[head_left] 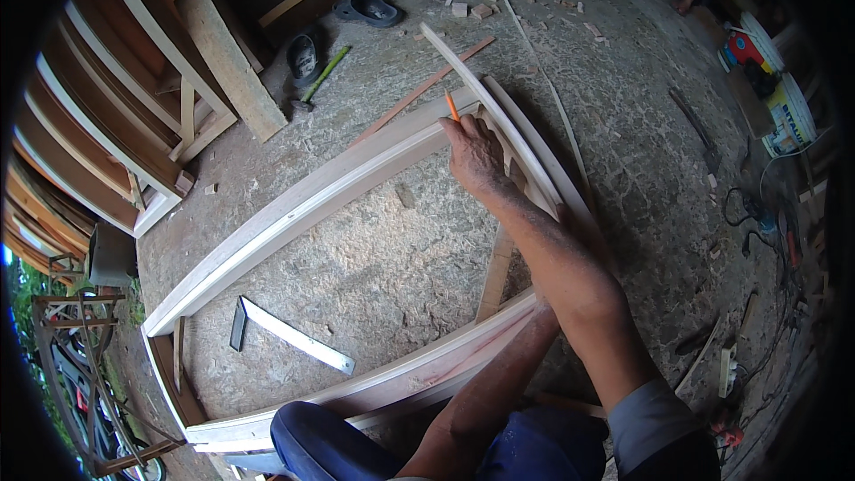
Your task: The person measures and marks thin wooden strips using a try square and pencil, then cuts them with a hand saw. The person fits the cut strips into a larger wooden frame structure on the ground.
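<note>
Right hand (475,156) with pencil (451,106) on frame (294,205)

We count one orange pencil (451,106), pinched in the fingers (463,129) of our right hand (474,156). One large wooden frame (303,200) lies under those fingers, and one steel try square (289,336) rests inside it, well below and left of them. Beyond the fingertips we count two dark sandals (367,9), one green-handled hammer (313,85) and perhaps six small wood offcuts (472,7); they blur together there.
</note>
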Action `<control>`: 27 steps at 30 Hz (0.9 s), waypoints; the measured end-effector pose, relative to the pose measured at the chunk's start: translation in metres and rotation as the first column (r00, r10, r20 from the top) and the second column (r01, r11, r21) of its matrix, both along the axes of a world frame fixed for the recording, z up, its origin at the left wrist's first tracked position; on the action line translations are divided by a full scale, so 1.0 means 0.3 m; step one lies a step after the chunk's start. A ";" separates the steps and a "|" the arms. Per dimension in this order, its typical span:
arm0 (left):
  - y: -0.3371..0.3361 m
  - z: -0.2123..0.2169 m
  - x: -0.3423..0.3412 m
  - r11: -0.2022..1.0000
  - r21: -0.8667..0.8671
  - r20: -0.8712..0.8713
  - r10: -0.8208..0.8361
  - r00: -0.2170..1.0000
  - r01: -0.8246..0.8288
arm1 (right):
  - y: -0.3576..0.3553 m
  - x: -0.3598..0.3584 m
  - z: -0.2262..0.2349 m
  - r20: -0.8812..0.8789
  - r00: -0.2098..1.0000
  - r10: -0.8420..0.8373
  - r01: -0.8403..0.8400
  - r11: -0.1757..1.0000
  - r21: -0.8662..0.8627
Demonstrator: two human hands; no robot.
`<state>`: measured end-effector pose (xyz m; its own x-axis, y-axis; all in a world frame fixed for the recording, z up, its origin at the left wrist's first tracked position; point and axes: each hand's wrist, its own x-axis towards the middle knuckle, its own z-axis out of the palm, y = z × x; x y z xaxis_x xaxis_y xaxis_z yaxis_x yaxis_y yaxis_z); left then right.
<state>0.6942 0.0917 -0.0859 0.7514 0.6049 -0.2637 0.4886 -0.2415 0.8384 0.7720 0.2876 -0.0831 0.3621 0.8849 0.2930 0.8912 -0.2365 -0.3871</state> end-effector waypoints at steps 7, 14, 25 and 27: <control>-0.033 -0.028 0.020 1.000 0.010 0.037 -0.014 0.999 0.013 | 0.074 0.006 0.050 0.259 0.950 0.177 -0.129 0.973 -0.191; -0.049 -0.060 0.023 1.000 0.000 0.053 0.003 0.999 -0.003 | 0.090 0.014 0.034 0.350 0.915 0.203 -0.175 0.978 -0.109; -0.045 -0.076 0.031 1.000 -0.001 0.039 0.031 0.999 -0.031 | 0.112 -0.012 0.043 0.430 0.884 0.184 -0.163 0.983 -0.087; -0.044 -0.078 0.036 1.000 -0.003 0.028 0.030 0.999 -0.030 | 0.105 -0.007 0.049 0.412 0.885 0.214 -0.167 0.975 -0.149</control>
<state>0.7052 0.0786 -0.1094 0.7399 0.6268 -0.2443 0.4718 -0.2246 0.8526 0.7697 0.3192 -0.0684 0.0461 0.9587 0.2807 0.9964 -0.0640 0.0549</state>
